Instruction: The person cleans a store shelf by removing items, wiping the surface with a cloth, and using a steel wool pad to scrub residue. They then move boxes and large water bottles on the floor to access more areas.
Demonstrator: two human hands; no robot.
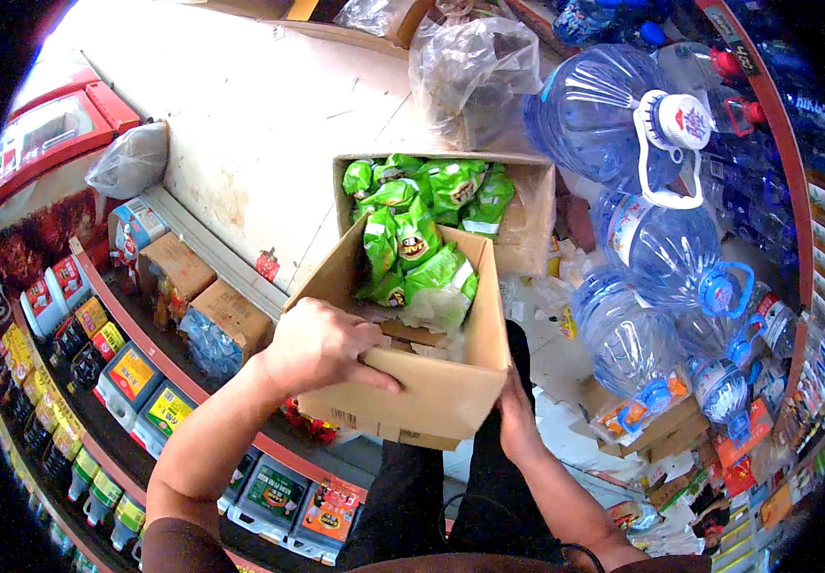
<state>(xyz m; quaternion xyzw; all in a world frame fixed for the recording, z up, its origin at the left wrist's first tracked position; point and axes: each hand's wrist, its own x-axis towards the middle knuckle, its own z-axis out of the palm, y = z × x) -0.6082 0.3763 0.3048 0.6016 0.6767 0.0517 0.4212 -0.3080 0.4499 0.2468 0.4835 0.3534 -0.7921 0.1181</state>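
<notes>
An open cardboard box [412,390] with several green plastic packets [416,268] piled at its far end is tilted in front of me. My left hand [330,347] grips its near left edge, thumb on the outer face and fingers over the rim. My right hand [516,415] holds the near right corner from outside; part of it is hidden behind the box. Just beyond stands a second cardboard box [527,215], with more green packets [448,186] inside. The far end of the held box overlaps the near side of that second box.
Large blue-tinted water bottles [598,114] with handles crowd the right side. A shelf [190,372] of jugs and bottles curves along the left. A clear plastic bag [473,71] lies past the boxes. Cardboard and wrappers litter the lower right floor.
</notes>
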